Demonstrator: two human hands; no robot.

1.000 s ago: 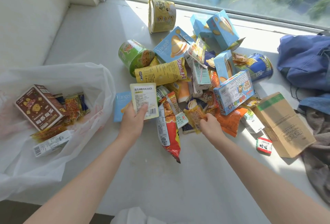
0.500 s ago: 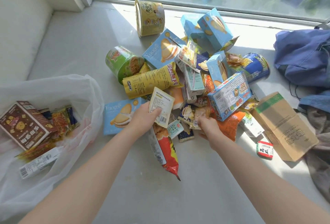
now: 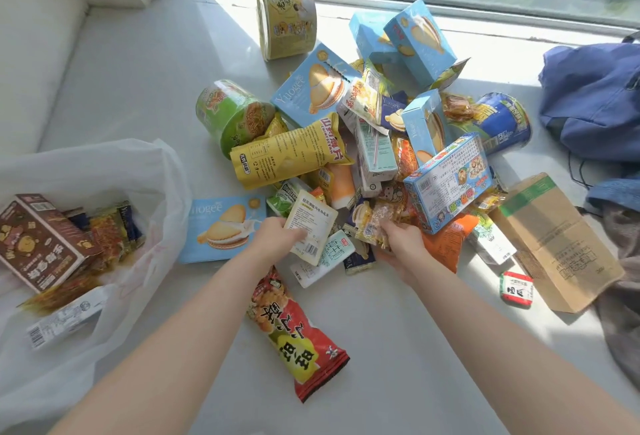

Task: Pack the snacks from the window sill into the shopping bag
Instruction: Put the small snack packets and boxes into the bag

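A heap of snacks lies on the window sill (image 3: 138,70): blue biscuit boxes (image 3: 311,88), a yellow chip bag (image 3: 287,154), a green cup (image 3: 232,115), a red-and-yellow bag (image 3: 294,327). My left hand (image 3: 273,237) grips a pale yellow packet (image 3: 313,223) at the heap's near edge. Just to the right, my right hand (image 3: 398,237) holds a small clear-wrapped yellow snack (image 3: 374,219). The white plastic shopping bag (image 3: 152,174) lies open at the left with a brown box (image 3: 38,240) and several small packets inside.
A brown cardboard box (image 3: 557,244) lies at the right, with a small red-and-white packet (image 3: 516,289) in front of it. A blue cloth bag (image 3: 595,98) and grey cloth (image 3: 623,313) fill the far right. A flat blue biscuit box (image 3: 221,226) lies between the shopping bag and my left hand.
My left hand has carried the pale packet rightward, back to the heap, uncovering the flat blue box. My right hand stays in the heap holding the small snack. The camera has shifted closer.
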